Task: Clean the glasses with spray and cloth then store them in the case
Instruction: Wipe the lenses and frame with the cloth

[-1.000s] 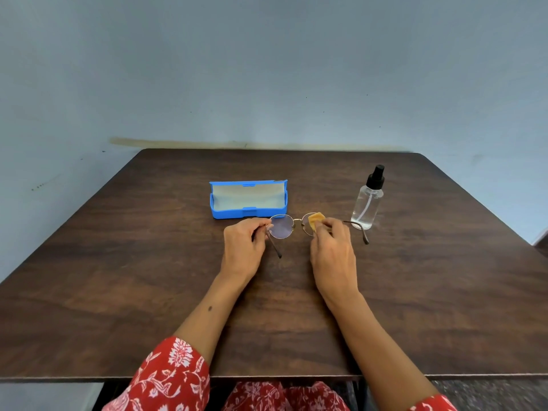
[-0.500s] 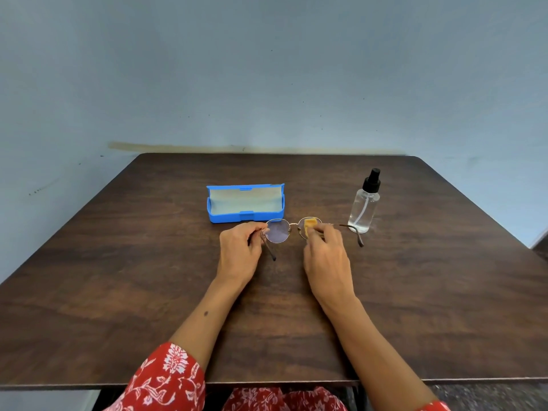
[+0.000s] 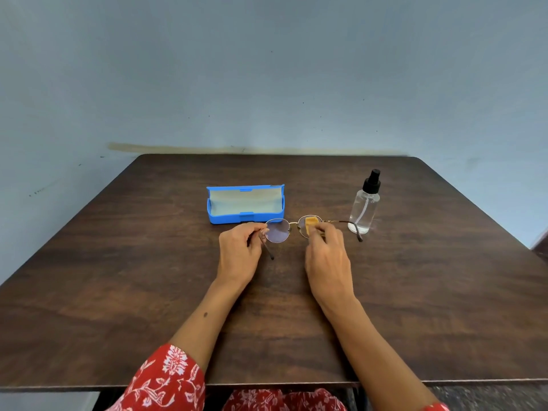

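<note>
Glasses with round lenses sit at the frame's centre, held over the table. Left hand pinches the frame's left hinge with curled fingers; right hand pinches a yellow cloth against the right lens. Just above them the blue case lies open, and the spray bottle stands upright at right of centre.

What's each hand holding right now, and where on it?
The left hand pinches the glasses at the left hinge, by the temple. The right hand pinches the yellow cloth against the right lens.
</note>
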